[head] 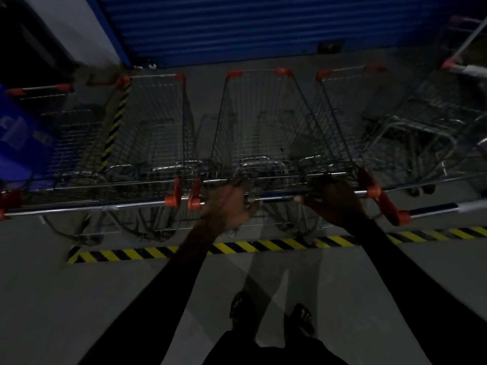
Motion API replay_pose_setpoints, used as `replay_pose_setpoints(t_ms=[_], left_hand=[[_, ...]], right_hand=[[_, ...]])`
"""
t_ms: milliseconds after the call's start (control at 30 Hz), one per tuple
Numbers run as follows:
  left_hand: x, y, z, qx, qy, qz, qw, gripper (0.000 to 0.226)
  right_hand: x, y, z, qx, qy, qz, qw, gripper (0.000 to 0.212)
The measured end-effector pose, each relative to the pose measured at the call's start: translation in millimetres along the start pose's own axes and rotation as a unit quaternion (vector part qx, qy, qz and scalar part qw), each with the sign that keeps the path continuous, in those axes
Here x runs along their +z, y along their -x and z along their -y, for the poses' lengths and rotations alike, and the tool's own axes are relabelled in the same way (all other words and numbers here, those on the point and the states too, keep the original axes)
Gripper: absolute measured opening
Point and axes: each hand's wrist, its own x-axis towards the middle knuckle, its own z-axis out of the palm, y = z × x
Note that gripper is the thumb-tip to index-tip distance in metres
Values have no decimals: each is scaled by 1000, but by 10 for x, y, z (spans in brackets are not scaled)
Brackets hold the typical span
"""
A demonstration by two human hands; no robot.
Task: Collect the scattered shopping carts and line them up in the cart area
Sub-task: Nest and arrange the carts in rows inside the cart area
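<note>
Dimly lit wire cart [266, 122], orange corner caps, left hand [229, 204], right hand [333, 198] grasping its handle [276, 197].

A grey concrete floor [79, 299] carries wire shopping carts [258, 127] side by side, behind yellow-black hazard tape [263, 246].

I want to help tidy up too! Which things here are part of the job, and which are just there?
For the job: the held cart, its handle, left hand, right hand, left cart, right cart.

Just there: shutter, striped tape, blue sign.
</note>
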Motion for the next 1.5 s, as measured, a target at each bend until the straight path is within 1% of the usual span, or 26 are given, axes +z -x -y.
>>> replay_pose_setpoints(t_ms=[33,100,200,300,333,433,533,633,733,833,900,967,1033,1133,1267,1300,1333,1400,1500], left_hand=[[21,-28,-116,30,14,-21,999,44],[110,-87,-407,87,34,-59,994,47],[235,-133,-1018,174,40,-85,980,47],[409,-73,-1646,260,80,-97,957,39],[496,-43,-1825,285,87,-85,951,37],[729,67,-2313,339,76,-26,937,35],[850,168,-2761,386,62,-7,920,37],[952,214,-3187,407,82,-3,910,39],[1065,162,-3623,408,131,4,903,35],[1121,78,-4046,418,143,-8,897,25],[1140,10,-4248,414,129,-12,901,26],[1127,-68,-4390,393,104,-1,914,32],[1118,-164,-4444,362,102,-3,927,34],[1102,-363,-4422,320,103,-11,942,33],[1142,-708,-4268,256,131,-81,954,14],[1188,-808,-4213,243,126,-102,956,12],[1226,-905,-4167,225,116,-119,960,16],[1294,-1062,-4104,173,98,-120,973,27],[1378,-1206,-4055,126,79,-106,983,28]], right_hand=[[-16,81,5,-1,-25,-41,999,60],[-51,297,11,28,-52,-111,992,44],[-105,795,-57,89,-63,-151,983,42],[-132,1420,-239,120,-45,-198,972,40],[-158,1618,-302,136,-37,-203,969,38],[-281,2176,-499,204,-38,-188,960,30],[-407,2612,-713,283,-52,-170,942,40],[-582,2933,-917,364,-69,-157,915,46],[-764,3212,-1162,406,-89,-172,893,46],[-924,3444,-1452,428,-98,-183,880,46],[-1009,3557,-1644,436,-104,-175,877,47],[-1080,3606,-1839,432,-106,-166,880,46],[-1157,3581,-2011,422,-102,-145,889,47],[-1256,3380,-2306,383,-95,-115,911,47],[-1418,2848,-2757,325,-58,-85,940,46],[-1465,2689,-2865,308,-50,-76,947,47],[-1521,2525,-2965,292,-38,-67,953,48],[-1628,2212,-3147,254,2,-48,966,52],[-1801,1768,-3405,185,61,-15,981,56]])
